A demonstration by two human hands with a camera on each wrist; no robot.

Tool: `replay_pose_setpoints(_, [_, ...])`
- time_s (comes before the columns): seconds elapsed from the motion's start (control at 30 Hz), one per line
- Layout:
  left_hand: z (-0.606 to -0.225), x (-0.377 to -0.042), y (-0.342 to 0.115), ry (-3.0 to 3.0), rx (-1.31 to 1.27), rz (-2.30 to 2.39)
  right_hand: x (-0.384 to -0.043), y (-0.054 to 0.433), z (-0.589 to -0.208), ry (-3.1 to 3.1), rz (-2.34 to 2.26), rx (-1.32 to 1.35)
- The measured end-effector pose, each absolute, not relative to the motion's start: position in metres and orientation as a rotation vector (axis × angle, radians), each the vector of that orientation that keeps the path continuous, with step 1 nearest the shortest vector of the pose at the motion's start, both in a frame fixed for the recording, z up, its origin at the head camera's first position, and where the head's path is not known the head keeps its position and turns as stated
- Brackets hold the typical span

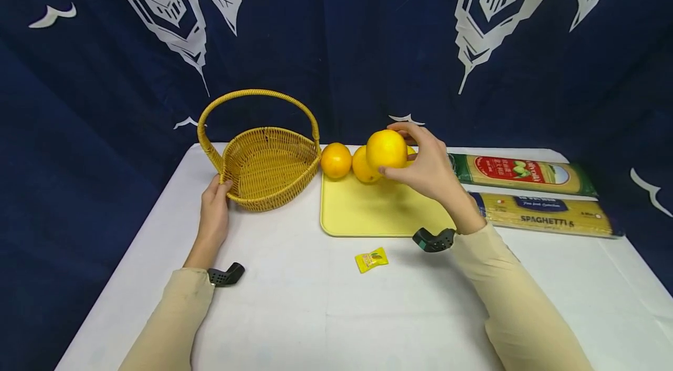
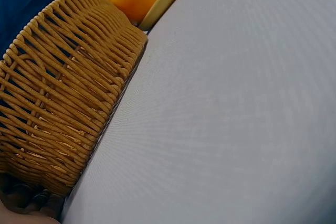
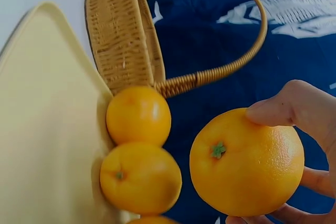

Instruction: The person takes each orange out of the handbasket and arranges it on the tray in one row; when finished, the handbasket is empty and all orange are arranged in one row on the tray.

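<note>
In my right hand (image 1: pixel 428 163) I hold an orange (image 1: pixel 386 149), raised above the yellow tray (image 1: pixel 363 213). Thumb and fingers grip it from opposite sides, and its green stem end shows in the right wrist view. More oranges (image 3: pixel 140 178) sit in a row along the tray's back edge, one partly hidden behind my hand. With my left hand (image 1: pixel 214 207) I grip the near left rim of a wicker basket (image 1: pixel 268 169), which stands on the table with its tall handle up. No fruit shows inside the basket.
Two packs of spaghetti, a green and red one (image 1: pixel 526 174) and a blue-labelled one (image 1: pixel 547 214), lie right of the tray. A small yellow wrapped candy (image 1: pixel 371 259) lies in front of it on the white table (image 1: pixel 294 301). Behind hangs a dark blue curtain (image 1: pixel 336 55).
</note>
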State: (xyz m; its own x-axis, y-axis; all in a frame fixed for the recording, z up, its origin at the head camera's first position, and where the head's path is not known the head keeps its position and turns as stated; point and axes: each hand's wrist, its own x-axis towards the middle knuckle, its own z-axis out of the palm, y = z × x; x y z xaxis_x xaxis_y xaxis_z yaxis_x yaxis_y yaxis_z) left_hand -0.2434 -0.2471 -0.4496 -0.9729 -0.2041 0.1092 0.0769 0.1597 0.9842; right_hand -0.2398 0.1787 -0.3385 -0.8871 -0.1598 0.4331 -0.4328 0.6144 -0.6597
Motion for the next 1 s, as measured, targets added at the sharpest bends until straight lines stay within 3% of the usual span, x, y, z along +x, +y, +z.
replay_pose_setpoints(1.0, [-0.451,-0.245,-0.247,-2.197,0.103,-1.925,-0.245,0.246,-0.373,-2.588,0.894,0.052])
